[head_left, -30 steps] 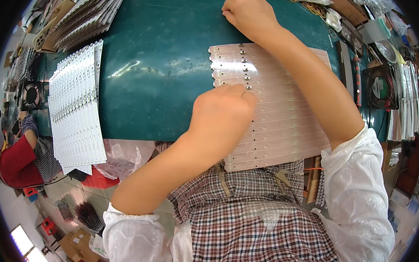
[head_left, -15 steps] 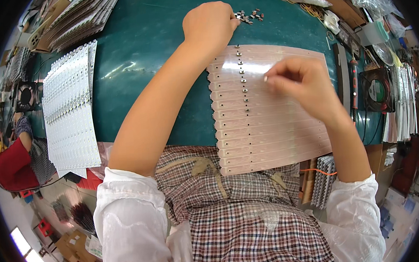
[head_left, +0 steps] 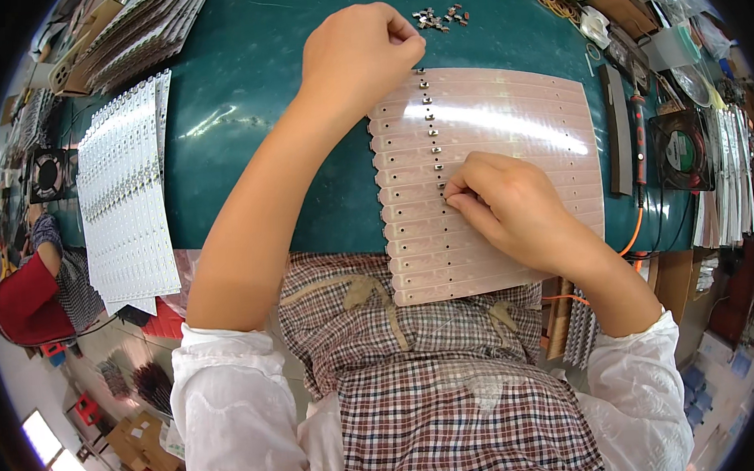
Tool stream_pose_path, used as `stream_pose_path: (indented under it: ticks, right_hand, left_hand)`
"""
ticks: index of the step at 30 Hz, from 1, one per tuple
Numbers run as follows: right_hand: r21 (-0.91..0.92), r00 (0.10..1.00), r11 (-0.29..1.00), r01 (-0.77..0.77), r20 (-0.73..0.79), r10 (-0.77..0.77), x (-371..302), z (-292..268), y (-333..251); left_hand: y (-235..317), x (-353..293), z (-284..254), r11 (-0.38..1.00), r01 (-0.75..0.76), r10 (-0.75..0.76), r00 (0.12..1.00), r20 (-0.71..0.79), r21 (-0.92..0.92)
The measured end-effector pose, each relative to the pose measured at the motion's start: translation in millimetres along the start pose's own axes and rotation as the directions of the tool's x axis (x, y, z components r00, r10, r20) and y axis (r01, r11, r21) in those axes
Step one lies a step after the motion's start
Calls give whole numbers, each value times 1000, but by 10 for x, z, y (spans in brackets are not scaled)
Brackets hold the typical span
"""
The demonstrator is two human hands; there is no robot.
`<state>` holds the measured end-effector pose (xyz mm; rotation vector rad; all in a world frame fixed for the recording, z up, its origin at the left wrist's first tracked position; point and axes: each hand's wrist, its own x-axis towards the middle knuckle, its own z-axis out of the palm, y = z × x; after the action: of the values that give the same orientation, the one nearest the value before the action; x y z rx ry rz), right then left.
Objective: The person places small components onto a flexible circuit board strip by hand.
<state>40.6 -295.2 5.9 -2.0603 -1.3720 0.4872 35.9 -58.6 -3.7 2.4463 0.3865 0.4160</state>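
A pale pink panel of joined strips (head_left: 516,244) lies before me at the table's front edge. Small metal parts (head_left: 436,150) sit in a column down its left side; dark holes continue that line below. My right hand (head_left: 513,205) is over the panel, thumb and forefinger pinched at the lower end of the column on a tiny metal part mostly hidden by the fingertips. Beyond the panel's far left corner, my left hand (head_left: 364,53) is closed, its fingertips pressed together beside a loose pile of small metal parts (head_left: 441,18). What it holds, if anything, is hidden.
White strip boards (head_left: 128,190) are stacked at left, more boards (head_left: 149,33) behind them. On the right are an orange-and-black handled tool (head_left: 640,142), a dark bar (head_left: 617,130) and a fan (head_left: 681,152). Another person (head_left: 31,295) sits far left.
My right hand has come down and left onto the column of metal parts, still pinched. My left hand has shifted slightly left, away from the loose pile.
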Motion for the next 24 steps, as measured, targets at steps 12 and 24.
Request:
stream_pose_path:
  ticks: [12,24]
  right_hand:
    - [-121,1000,993,5,6,-4,16,9,-51]
    - [-397,983,904,156,-22,-180,-13,115,-83]
  left_hand:
    - [-8,-706,-378,975,72,-53,994,94,-212]
    - [179,-1278,-377,953,68,-1,975,222,-295]
